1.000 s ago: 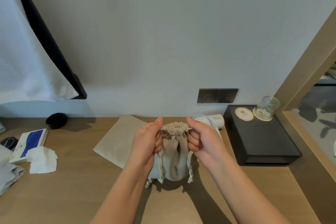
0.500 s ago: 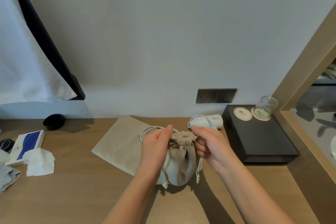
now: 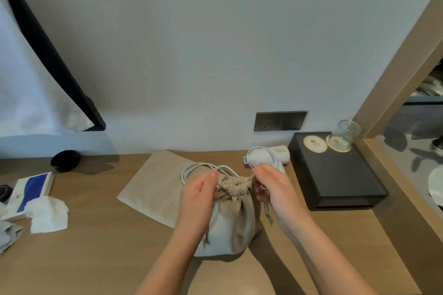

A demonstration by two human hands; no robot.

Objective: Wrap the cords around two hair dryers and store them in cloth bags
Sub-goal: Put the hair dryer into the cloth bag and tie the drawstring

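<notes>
My left hand (image 3: 200,199) and right hand (image 3: 275,189) are pinching the drawstrings of the cinched cloth bag (image 3: 230,220) between them. A white hair dryer (image 3: 266,158) is lying just beyond my right hand on the table (image 3: 96,258).

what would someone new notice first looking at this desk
Centre front, the left hand and right hand pinch the gathered mouth of a filled beige cloth bag standing on the wooden desk. Just behind it lies a white hair dryer with its cord looping loose, beside a black box with an upturned glass.
</notes>
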